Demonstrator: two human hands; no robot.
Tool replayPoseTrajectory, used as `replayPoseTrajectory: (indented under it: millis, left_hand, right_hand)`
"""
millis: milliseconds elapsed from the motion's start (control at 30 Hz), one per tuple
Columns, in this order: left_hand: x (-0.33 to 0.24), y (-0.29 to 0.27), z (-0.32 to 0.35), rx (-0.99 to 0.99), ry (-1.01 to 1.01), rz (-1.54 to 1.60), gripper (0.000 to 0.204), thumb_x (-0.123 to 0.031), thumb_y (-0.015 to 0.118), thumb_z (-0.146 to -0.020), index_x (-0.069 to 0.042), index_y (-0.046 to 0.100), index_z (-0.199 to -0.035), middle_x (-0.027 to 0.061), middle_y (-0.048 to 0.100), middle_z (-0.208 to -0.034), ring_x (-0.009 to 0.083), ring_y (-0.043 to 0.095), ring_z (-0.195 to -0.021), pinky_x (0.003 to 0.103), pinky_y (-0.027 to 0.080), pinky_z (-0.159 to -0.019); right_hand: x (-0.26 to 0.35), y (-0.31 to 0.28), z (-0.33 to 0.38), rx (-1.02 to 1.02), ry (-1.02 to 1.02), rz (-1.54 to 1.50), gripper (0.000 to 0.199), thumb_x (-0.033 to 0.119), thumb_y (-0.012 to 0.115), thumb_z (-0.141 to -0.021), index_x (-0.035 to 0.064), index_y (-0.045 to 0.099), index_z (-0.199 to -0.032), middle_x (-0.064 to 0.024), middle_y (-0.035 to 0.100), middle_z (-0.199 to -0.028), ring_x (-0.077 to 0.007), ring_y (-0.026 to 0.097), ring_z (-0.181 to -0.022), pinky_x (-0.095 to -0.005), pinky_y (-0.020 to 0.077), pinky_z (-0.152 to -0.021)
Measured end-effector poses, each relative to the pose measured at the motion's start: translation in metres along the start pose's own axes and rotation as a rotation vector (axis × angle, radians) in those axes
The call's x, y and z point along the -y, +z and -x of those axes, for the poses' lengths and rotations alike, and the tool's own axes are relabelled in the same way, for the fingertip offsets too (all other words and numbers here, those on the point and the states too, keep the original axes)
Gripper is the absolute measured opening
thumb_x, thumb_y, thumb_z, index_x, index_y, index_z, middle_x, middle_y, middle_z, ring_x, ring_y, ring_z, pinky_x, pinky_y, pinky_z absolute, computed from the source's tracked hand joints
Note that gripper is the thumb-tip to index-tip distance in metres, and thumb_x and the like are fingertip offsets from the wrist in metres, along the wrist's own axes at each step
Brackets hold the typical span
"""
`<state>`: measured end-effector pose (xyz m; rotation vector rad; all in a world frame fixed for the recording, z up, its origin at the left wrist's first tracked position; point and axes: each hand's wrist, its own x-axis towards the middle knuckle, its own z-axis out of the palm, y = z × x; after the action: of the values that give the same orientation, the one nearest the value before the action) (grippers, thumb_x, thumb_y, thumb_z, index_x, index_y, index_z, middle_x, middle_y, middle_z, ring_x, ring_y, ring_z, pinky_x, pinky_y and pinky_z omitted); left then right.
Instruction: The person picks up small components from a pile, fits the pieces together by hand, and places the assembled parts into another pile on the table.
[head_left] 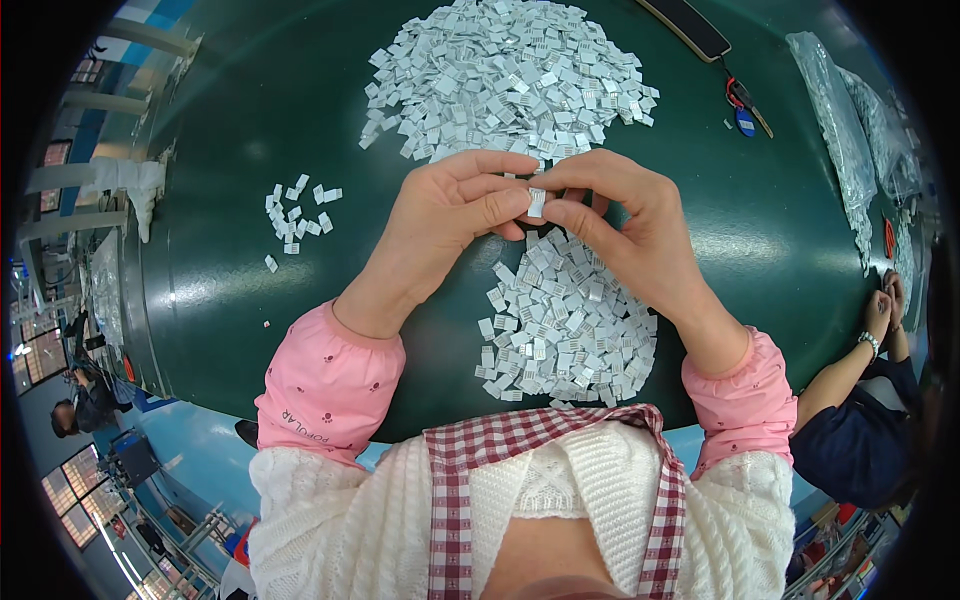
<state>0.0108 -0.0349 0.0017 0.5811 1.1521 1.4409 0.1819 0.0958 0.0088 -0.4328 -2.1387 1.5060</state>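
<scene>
Between my two hands, over the green table [420, 330], is a small white rectangular piece [537, 203] with fine lines at one end. My left hand [462, 200] pinches its left side with thumb and fingers. From the right, my right hand [620, 208] grips the same piece with its fingertips. Just beyond my hands lies a large heap of similar white pieces [500, 75]. A smaller heap of white pieces [575, 320] spreads below my hands, close to my apron. Over on the left, several white pieces [295, 215] lie in a loose group.
A dark phone-like slab [688, 27] lies at the far right, beside keys with a blue tag [744, 121]. Clear plastic bags [838, 130] line the table's right side. At the right edge, a co-worker's hands [884, 305] rest near a red object [889, 238].
</scene>
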Motion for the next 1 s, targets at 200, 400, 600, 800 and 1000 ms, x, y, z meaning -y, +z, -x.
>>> replayPoseTrajectory:
  millis: [200,400,600,800,1000]
  left_hand:
    - [-0.001,0.002,0.001,-0.028,0.039,0.006,0.031,-0.002,0.07,-0.094,0.004,0.064,-0.123,0.0144,0.073,-0.097,0.0175,0.07,-0.084,0.024,0.057,-0.076]
    - [-0.002,0.009,0.003,-0.093,0.088,-0.024,0.033,-0.002,0.069,-0.094,0.004,0.062,-0.126,0.0117,0.073,-0.095,0.0167,0.07,-0.084,0.023,0.057,-0.076]
    - [0.0,0.001,0.002,-0.05,0.037,0.004,0.03,-0.003,0.069,-0.095,0.004,0.063,-0.123,0.0109,0.072,-0.094,0.0158,0.069,-0.081,0.023,0.057,-0.076]
    - [0.001,0.001,0.002,-0.029,0.0,0.011,0.028,-0.003,0.068,-0.095,0.004,0.064,-0.121,0.0106,0.072,-0.093,0.0148,0.068,-0.078,0.023,0.056,-0.076]
    - [0.0,0.002,0.003,-0.037,0.012,-0.012,0.026,-0.003,0.068,-0.095,0.004,0.064,-0.12,0.0103,0.071,-0.092,0.0141,0.067,-0.077,0.023,0.056,-0.075]
  right_hand:
    - [-0.005,0.0,0.0,0.019,-0.021,-0.013,0.018,0.002,0.079,-0.083,0.0049,0.077,-0.1,-0.0021,0.07,-0.093,-0.0108,0.056,-0.077,-0.0227,0.0432,-0.068]
    - [-0.004,0.001,0.003,-0.087,0.015,0.071,0.019,0.001,0.082,-0.079,0.0049,0.076,-0.097,-0.0013,0.069,-0.092,-0.0107,0.056,-0.077,-0.0229,0.0432,-0.069]
    - [-0.001,0.007,0.006,-0.089,-0.018,0.062,0.021,0.004,0.087,-0.074,0.0052,0.073,-0.088,0.0007,0.068,-0.088,-0.0103,0.054,-0.075,-0.023,0.0424,-0.069]
    - [0.0,0.01,0.006,-0.099,0.011,0.039,0.024,0.007,0.09,-0.07,0.0068,0.069,-0.082,0.0023,0.066,-0.084,-0.0098,0.052,-0.073,-0.023,0.0413,-0.068]
    - [0.001,0.01,0.006,-0.087,0.063,0.032,0.025,0.009,0.091,-0.07,0.008,0.068,-0.079,0.0031,0.065,-0.08,-0.0095,0.05,-0.072,-0.023,0.0406,-0.068]
